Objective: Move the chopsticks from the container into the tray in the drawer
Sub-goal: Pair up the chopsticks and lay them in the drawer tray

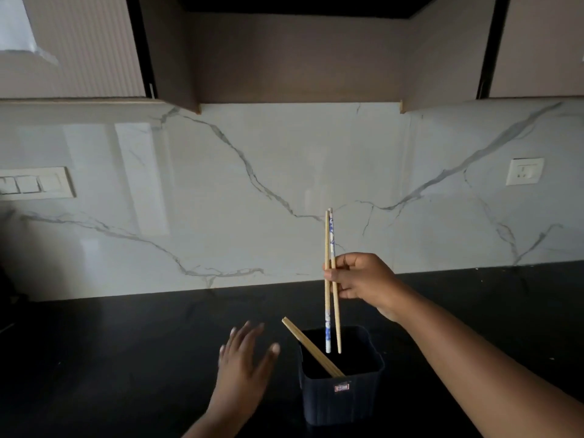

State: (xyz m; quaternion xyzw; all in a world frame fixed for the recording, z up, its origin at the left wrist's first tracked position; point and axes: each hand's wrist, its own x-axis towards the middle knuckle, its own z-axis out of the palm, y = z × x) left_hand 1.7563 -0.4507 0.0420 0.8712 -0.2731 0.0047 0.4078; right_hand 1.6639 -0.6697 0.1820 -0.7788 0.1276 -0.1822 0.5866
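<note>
The right hand [363, 278] pinches two chopsticks [332, 279], one plain wood and one blue-and-white patterned, holding them nearly upright with their lower tips over the mouth of the dark container [343, 393]. The left hand [245, 366] hovers open and empty, fingers spread, just left of the container. Two more wooden chopsticks [311, 347] lean inside it. The container stands on the black table [126, 343].
</note>
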